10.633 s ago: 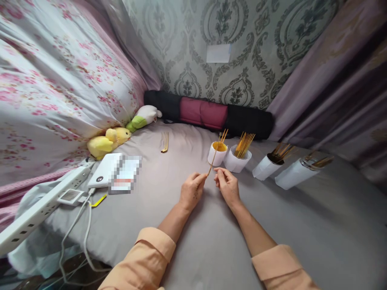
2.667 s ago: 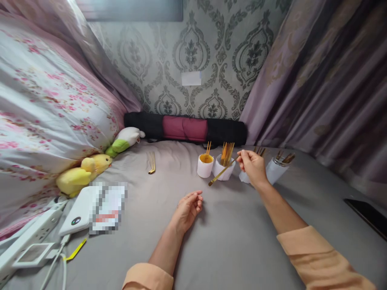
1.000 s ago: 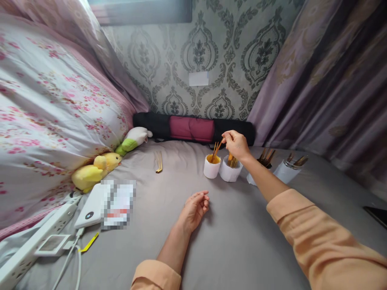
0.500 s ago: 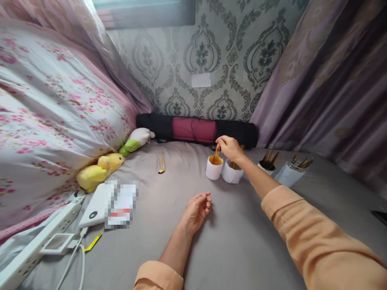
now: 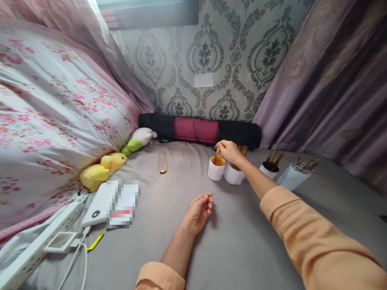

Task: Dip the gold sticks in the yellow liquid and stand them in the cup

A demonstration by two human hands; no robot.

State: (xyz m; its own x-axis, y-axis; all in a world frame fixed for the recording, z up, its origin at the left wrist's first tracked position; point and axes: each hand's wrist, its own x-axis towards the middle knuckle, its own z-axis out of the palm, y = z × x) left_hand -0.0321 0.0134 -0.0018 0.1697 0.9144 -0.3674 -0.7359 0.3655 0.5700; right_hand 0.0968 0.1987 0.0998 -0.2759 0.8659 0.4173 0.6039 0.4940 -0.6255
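Note:
My right hand point(image 5: 229, 152) is over a white-wrapped cup point(image 5: 215, 173) with a yellow inside. Its fingertips are pinched around thin golden sticks point(image 5: 218, 159) that stand in that cup; their lower ends are hidden. Just right of it is a second white cup point(image 5: 234, 177) with several thin sticks point(image 5: 242, 150), partly behind my wrist. My left hand point(image 5: 199, 211) lies on the grey sheet point(image 5: 242, 233), loosely curled, thumb apart, holding nothing. Several thin gold utensils, which look like long-handled spoons point(image 5: 163, 164), lie on the sheet to the left.
Farther right are a dark-lined cup point(image 5: 270, 171) of sticks and a tilted pale container point(image 5: 293, 178). A black and maroon roll point(image 5: 196, 129) lies along the wall. Plush toys point(image 5: 96, 173), a white power bank point(image 5: 99, 205), a power strip point(image 5: 45, 241) and cables are at left.
My right hand has lowered slightly toward the yellow-lined cup, the sticks still in its fingers. The whole view has shifted a little; my left hand stays in place on the sheet.

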